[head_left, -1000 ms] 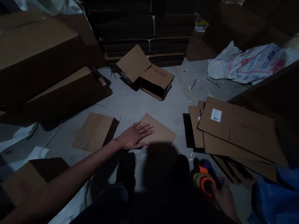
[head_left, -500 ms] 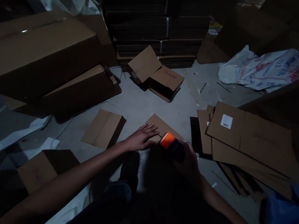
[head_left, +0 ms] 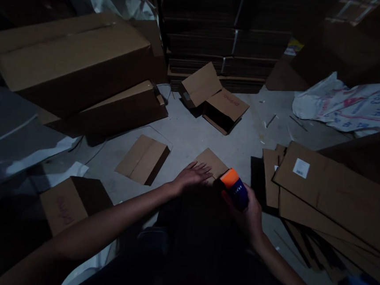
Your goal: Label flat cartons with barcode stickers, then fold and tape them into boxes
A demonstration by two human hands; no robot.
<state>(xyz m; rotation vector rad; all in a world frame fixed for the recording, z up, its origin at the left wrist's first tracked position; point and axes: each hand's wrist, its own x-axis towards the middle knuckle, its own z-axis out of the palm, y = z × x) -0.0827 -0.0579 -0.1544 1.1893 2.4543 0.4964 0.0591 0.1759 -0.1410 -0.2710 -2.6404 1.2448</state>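
My left hand point(head_left: 192, 177) lies flat, fingers stretched out, on a small flattened cardboard box point(head_left: 212, 161) on the concrete floor. My right hand point(head_left: 249, 212) is closed round an orange and dark blue tape dispenser point(head_left: 234, 188), held just right of the left hand at the near edge of that cardboard. The near part of the cardboard is lost in shadow.
Another flattened box point(head_left: 144, 158) lies to the left. A stack of flat cartons point(head_left: 325, 190) is at the right, an open small box point(head_left: 222, 103) farther back, large boxes point(head_left: 74, 57) at the left, bundled cardboard point(head_left: 224, 52) behind, a white sack point(head_left: 356, 106) at far right.
My right hand has brought the tape dispenser from low at the right up to the cardboard beside my left hand. The view has shifted left, and the left hand stays flat on the cardboard.
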